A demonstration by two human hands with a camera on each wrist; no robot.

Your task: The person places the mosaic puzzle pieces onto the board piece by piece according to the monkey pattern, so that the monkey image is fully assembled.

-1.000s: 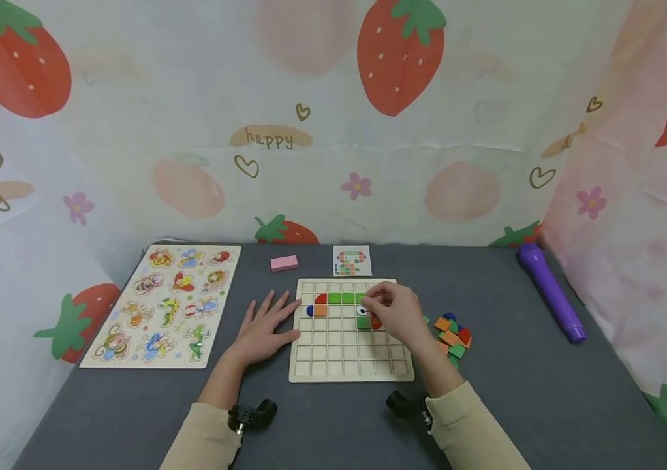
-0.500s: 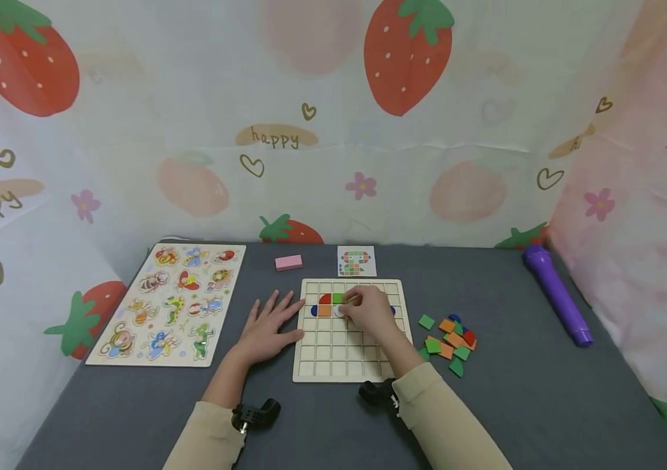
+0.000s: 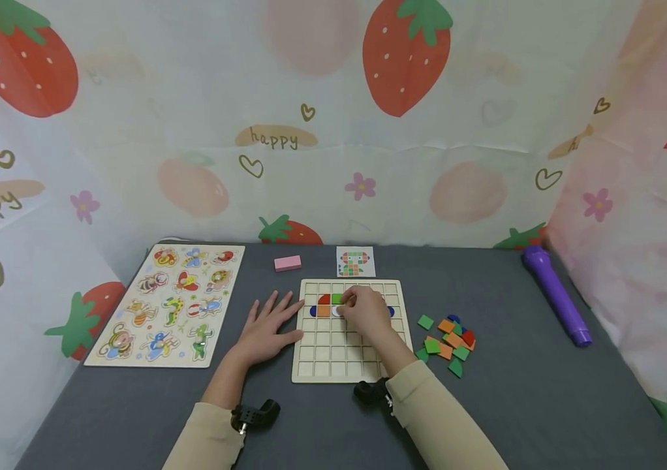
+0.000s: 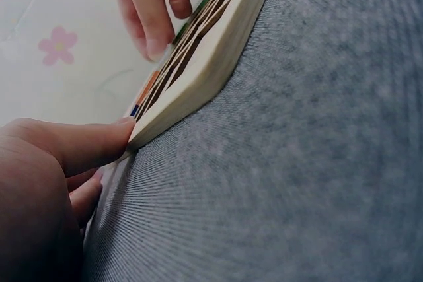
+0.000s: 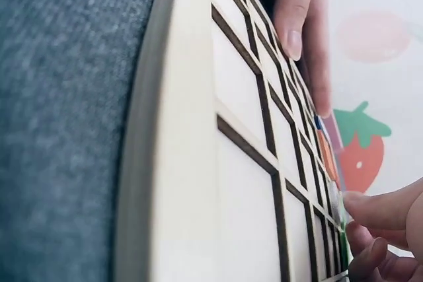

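head view: the right hand [image 3: 367, 314] appears clamped on a white tile [image 3: 336, 311], thumb and curled fingers together at its cell in the upper part of the grid board [image 3: 329, 356]; the fingers partly hide the exact grip. treat the tile as light, thin and rigid. its face is probably smooth and slippery; take hold by opposite edges. just left of these fingertips, an orange tile [image 3: 323, 311] sits in its cell; just beyond them lies a green tile [image 3: 337, 298]. farther left, the left hand [image 3: 264, 336] rests on the counter [image 3: 310, 431], fingers spread apart, thumb touching the board's left rim. the board is likely stiff wood, light enough to slide; hold it by the rim, clear of the cells. right of the right hand, loose tiles [image 3: 453, 339] lie heaped on the counter; lift overlapped pieces singly, by an exposed corner. beyond both hands lie a pattern card [image 3: 356, 261] and a pink block [image 3: 288, 263].
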